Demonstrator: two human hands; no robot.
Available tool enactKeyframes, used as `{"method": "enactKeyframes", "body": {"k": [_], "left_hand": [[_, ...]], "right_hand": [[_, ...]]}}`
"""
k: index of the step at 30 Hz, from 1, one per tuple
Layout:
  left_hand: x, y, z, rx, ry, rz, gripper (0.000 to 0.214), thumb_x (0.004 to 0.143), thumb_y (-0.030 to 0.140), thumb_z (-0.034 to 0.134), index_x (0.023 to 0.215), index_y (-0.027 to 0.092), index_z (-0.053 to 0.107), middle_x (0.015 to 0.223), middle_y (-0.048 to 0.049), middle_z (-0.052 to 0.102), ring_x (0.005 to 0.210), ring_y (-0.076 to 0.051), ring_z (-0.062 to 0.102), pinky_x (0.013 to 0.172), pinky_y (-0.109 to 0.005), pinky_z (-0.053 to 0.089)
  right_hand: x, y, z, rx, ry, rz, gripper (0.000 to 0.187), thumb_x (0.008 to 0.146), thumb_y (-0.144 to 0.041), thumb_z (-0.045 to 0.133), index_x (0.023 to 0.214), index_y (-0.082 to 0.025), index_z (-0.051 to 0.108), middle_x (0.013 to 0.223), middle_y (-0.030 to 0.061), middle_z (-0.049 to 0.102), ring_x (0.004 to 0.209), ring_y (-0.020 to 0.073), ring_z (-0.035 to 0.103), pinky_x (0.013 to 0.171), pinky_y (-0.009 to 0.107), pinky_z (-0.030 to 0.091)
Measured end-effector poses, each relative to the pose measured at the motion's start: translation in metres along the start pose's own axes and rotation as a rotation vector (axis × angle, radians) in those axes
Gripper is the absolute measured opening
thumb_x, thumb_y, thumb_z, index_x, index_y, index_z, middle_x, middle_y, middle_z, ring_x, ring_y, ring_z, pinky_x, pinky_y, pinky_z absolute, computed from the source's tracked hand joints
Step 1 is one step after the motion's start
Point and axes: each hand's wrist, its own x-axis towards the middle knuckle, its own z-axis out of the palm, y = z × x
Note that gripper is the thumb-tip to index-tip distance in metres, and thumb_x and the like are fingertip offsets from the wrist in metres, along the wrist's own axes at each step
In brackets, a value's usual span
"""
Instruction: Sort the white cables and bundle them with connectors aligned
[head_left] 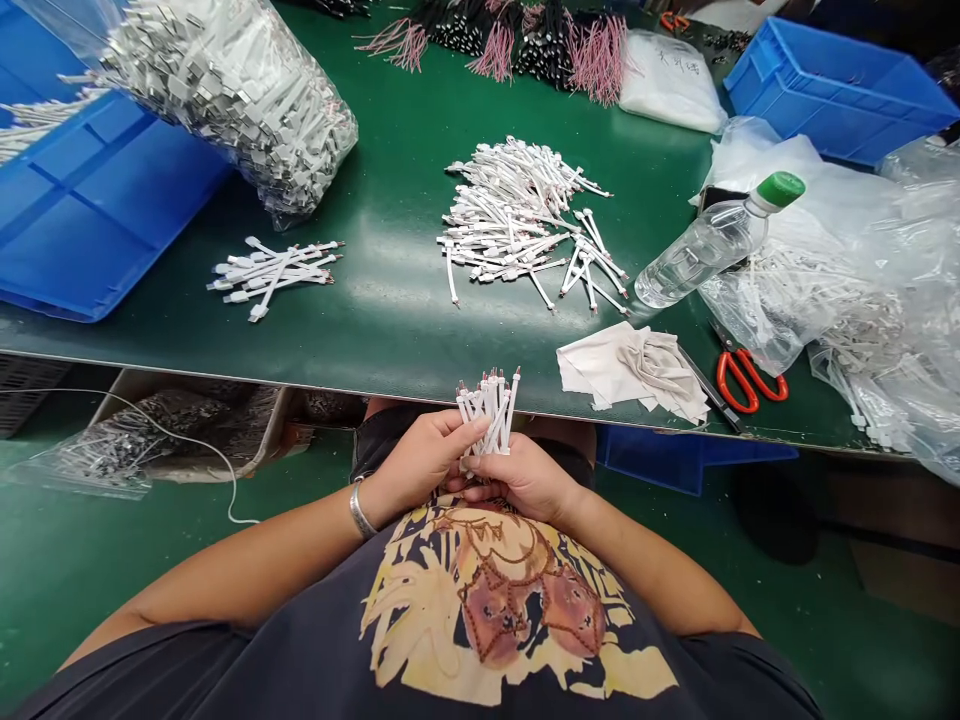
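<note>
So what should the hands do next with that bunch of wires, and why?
Probably square up the bunch: the left hand and right hand both clasp it upright just below the table edge, its tips stand at uneven heights, and a few wires splay out.

Holds both bare forearms angled inward from the lower corners, elbows wide, wrists meeting close in front of the chest. Sets the left hand [416, 462] knuckles up, fingers curled toward the right, thumb and forefinger stretched to the midline and pinched. Cups the right hand [529, 482] just beside it, back of the hand toward the camera, fingers folded under into a closed grip. Presses the two hands together, touching at the fingertips. Bends the left wrist slightly outward; carries the right wrist nearly straight in line with its forearm.
</note>
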Motion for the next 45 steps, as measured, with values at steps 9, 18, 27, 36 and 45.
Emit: {"method": "enactKeyframes", "body": {"k": [9,18,27,36,45], "left_hand": [[-0.005,0.001,0.002,0.116,0.12,0.112,0.04,0.081,0.05,0.054,0.067,0.013,0.054,0.055,0.0022,0.048,0.048,-0.007,0.038,0.044,-0.018,0.033],[-0.01,0.001,0.002,0.234,0.171,0.222,0.039,0.09,0.045,0.041,0.067,0.015,0.051,0.061,0.0011,0.047,0.055,-0.009,0.039,0.048,-0.02,0.034],[-0.008,-0.009,0.0,0.379,0.152,0.338,0.03,0.088,0.04,0.047,0.082,0.014,0.061,0.073,-0.0007,0.059,0.062,-0.01,0.05,0.058,-0.02,0.042],[-0.009,-0.017,0.0,0.213,0.15,0.394,0.032,0.09,0.041,0.043,0.09,0.014,0.059,0.082,-0.0033,0.06,0.072,-0.012,0.052,0.068,-0.024,0.045],[-0.01,-0.017,0.0,0.245,0.164,0.449,0.028,0.09,0.04,0.043,0.09,0.015,0.055,0.085,-0.0026,0.057,0.077,-0.013,0.052,0.074,-0.025,0.045]], "right_hand": [[-0.003,0.0,-0.002,0.079,0.021,-0.063,0.034,0.069,-0.032,0.076,0.096,-0.014,0.066,0.088,0.0059,0.07,0.074,0.0127,0.068,0.065,0.019,0.056],[-0.005,-0.005,-0.001,0.108,0.009,-0.024,0.035,0.073,-0.034,0.072,0.1,-0.014,0.065,0.089,0.0069,0.069,0.072,0.0131,0.069,0.061,0.017,0.056],[-0.006,0.003,-0.001,0.116,0.137,-0.121,0.036,0.071,-0.033,0.073,0.103,-0.017,0.064,0.087,0.0032,0.068,0.068,0.0111,0.066,0.06,0.02,0.058],[-0.008,0.004,-0.002,0.038,0.133,-0.07,0.032,0.074,-0.031,0.071,0.101,-0.017,0.065,0.092,0.005,0.069,0.076,0.0138,0.066,0.064,0.023,0.059],[-0.005,0.006,0.001,0.011,0.196,-0.053,0.033,0.07,-0.03,0.075,0.1,-0.017,0.067,0.091,0.0042,0.07,0.072,0.0123,0.066,0.061,0.02,0.058]]}}
